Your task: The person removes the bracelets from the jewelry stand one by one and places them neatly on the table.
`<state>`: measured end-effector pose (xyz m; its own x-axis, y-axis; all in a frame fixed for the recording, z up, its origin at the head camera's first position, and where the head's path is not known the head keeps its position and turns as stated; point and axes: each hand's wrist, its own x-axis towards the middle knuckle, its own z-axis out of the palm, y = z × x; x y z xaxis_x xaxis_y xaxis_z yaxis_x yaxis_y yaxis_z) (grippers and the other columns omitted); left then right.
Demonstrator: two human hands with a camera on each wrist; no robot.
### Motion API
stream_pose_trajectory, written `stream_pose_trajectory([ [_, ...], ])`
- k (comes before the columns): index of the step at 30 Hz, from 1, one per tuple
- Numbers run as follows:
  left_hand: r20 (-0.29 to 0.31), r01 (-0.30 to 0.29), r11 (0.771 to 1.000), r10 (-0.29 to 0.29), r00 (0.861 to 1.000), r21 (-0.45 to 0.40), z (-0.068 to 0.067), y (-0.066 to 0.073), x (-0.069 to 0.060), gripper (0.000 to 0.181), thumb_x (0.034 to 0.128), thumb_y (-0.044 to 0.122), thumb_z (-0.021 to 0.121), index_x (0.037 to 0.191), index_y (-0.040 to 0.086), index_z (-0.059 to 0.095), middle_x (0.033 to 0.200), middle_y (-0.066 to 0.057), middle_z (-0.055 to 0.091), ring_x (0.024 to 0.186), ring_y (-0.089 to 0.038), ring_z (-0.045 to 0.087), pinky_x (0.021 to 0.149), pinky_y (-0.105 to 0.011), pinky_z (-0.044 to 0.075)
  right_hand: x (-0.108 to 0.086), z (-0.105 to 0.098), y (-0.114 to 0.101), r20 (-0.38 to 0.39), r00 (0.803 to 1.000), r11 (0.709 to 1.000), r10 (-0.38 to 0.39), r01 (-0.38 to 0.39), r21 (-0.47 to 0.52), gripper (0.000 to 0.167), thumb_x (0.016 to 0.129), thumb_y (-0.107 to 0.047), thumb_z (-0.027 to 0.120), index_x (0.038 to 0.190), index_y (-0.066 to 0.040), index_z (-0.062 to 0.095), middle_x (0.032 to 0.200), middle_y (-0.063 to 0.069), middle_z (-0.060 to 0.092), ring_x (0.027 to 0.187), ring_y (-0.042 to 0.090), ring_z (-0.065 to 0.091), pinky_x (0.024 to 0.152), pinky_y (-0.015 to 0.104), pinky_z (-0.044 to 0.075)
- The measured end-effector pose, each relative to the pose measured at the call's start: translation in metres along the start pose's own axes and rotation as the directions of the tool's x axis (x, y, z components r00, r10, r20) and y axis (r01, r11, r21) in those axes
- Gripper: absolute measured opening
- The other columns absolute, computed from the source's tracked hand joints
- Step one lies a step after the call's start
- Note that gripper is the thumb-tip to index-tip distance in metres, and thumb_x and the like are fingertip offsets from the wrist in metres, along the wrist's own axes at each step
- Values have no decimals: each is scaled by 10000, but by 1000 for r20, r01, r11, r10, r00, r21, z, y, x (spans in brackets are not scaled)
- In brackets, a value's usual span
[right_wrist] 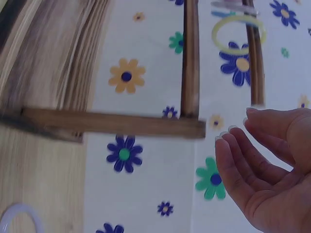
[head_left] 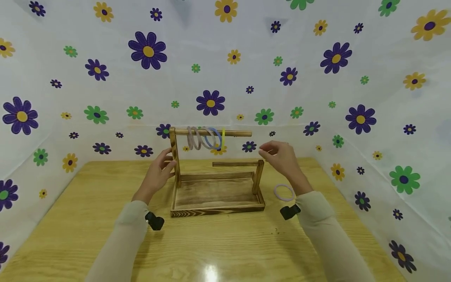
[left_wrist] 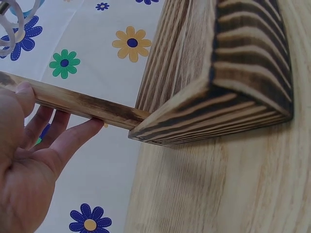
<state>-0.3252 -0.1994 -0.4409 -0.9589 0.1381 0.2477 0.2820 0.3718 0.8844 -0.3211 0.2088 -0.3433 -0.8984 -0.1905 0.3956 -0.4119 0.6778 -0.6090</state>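
A wooden stand (head_left: pixel 217 212) has a tall left post (head_left: pixel 174 156) with an upper rod (head_left: pixel 239 133). On that rod hang several greyish rings (head_left: pixel 190 141), a blue ring (head_left: pixel 220 138) and, rightmost, a yellow ring (head_left: pixel 223 141). My left hand (head_left: pixel 156 176) holds the tall post, thumb and fingertips against it in the left wrist view. My right hand (head_left: pixel 282 156), empty, is in the air right of the rod's free end, its fingers slightly bent and thumb apart from them; the right wrist view shows the hand (right_wrist: pixel 272 170) near the rod end (right_wrist: pixel 257 92).
A lower rod (head_left: pixel 234 164) extends left from the short right post (head_left: pixel 258 177). A light purple ring (head_left: pixel 275 192) lies on the wooden table (head_left: pixel 225 246), right of the stand. Behind stands a white cloth (head_left: pixel 169 86) with printed flowers.
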Motion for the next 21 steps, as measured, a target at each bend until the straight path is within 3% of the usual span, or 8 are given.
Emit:
stream_pose_trajectory([
  [5,5,6,1000,-6,1000,-1,2,2,-2,600,1113,276,463,1657,192,225,1476,-275,464,1354,-467,531,1042,-591,548,4,15,-20,-12,999,998,-51,51,34,201,968,-175,738,1091,-20,773,1034,174,777,895,319,741,725,373,614],
  [13,19,-6,1000,7,1000,-21,3,2,-2,618,1110,281,467,1664,199,204,1487,-284,458,1349,-471,527,1044,-601,543,12,38,-45,-3,997,996,-73,73,54,207,945,-187,769,1086,-35,770,1022,145,783,880,278,739,760,395,626],
  [21,15,-4,1000,4,1000,4,1,-1,-1,603,1110,293,459,1657,197,223,1470,-286,466,1346,-469,534,1029,-578,551,14,57,-54,-17,997,989,-79,81,121,227,933,-185,784,1093,-26,761,1035,155,779,876,287,755,793,408,660],
])
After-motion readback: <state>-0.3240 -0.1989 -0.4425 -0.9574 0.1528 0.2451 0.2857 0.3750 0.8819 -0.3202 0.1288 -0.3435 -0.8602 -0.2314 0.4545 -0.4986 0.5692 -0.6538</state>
